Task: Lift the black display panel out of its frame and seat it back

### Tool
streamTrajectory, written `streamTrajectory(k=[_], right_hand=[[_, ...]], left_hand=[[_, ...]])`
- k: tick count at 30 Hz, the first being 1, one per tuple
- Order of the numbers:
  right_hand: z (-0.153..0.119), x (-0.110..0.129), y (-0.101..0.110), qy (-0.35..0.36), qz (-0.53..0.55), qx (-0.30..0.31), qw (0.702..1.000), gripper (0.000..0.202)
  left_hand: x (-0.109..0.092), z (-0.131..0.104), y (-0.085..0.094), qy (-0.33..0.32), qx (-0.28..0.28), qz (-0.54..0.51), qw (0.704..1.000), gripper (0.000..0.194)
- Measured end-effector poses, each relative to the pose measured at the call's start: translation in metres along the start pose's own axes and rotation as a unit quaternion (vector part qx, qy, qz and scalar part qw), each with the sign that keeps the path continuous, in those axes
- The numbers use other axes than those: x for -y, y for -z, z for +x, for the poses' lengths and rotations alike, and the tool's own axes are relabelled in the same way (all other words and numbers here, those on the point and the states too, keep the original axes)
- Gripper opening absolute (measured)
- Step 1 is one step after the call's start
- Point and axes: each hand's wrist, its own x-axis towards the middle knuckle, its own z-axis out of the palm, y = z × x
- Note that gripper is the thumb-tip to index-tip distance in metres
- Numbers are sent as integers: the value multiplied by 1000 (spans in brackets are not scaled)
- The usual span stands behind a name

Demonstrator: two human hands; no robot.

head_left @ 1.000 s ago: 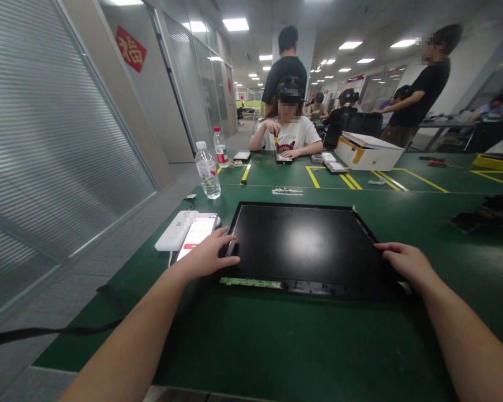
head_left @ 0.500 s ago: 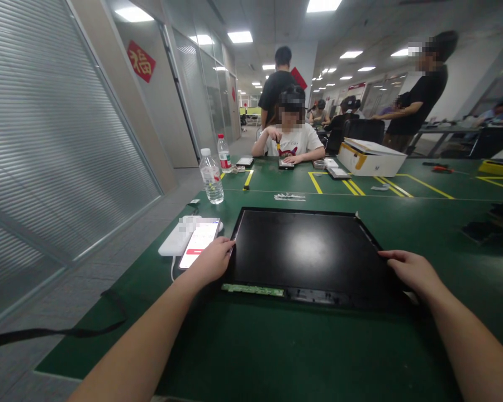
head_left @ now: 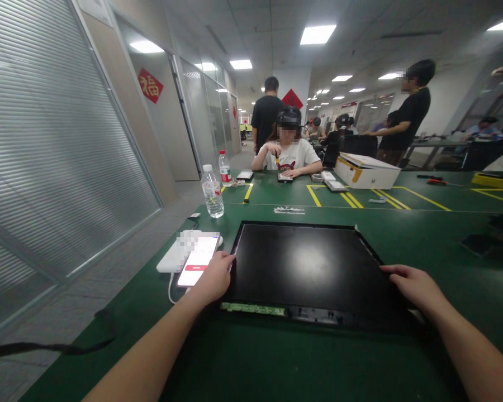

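Note:
A black flat display panel (head_left: 302, 268) lies face up on the green table, its dark screen reflecting a ceiling light. Along its near edge runs a green circuit board strip (head_left: 252, 309). My left hand (head_left: 217, 277) grips the panel's left edge, thumb and fingers closed on it. On the opposite side my right hand (head_left: 413, 285) pinches the right edge, with some fingers hidden under the frame. A lit phone (head_left: 199, 262) lies just left of my left hand, partly over a white slab-like device (head_left: 171, 258) with a white cable.
A water bottle (head_left: 212, 192) and a red-capped bottle (head_left: 224, 169) stand at the table's far left. Opposite, a person in a white shirt (head_left: 305, 153) handles a small device. A white box (head_left: 366, 170) sits far right, near a screwdriver (head_left: 438, 181). A black strap (head_left: 46, 349) hangs at left.
The whole view has tilted up a little, so everything on the table sits lower in the picture. Both hands keep their hold on the panel, which stays in place.

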Motion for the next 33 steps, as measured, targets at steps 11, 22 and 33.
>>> streamTrajectory(k=[11,22,33], right_hand=[[2,-5,-4,0,21,0,1000,32],[2,1,-1,10,10,2,1000,31],[6,-5,-4,-11,25,29,999,33]], left_hand=[[-2,-2,-2,7,-2,8,1000,57],[-6,-10,16,-18,37,33,999,53],[-1,-24,42,-63,147,-2,987,86]])
